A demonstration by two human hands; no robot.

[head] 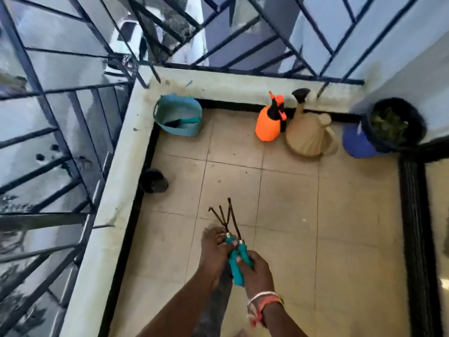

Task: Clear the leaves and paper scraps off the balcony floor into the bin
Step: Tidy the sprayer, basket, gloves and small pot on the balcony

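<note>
My left hand (213, 249) and my right hand (255, 271) are together low in the middle of the view, and both grip two small garden hand tools with teal handles (237, 261). Their dark metal prongs (224, 216) point up and away from me over the tan floor tiles (291, 203). A black bin (393, 125) holding green leaves stands at the far right against the wall. A few small dark scraps (218, 181) lie on the tiles near the middle.
A teal bucket (178, 115) with a tool inside sits in the far left corner. An orange spray bottle (269, 120) and a beige watering can (308, 132) stand along the back ledge. A blue pot (354, 144) and small black pot (153, 181) also stand here. Metal railings enclose the balcony.
</note>
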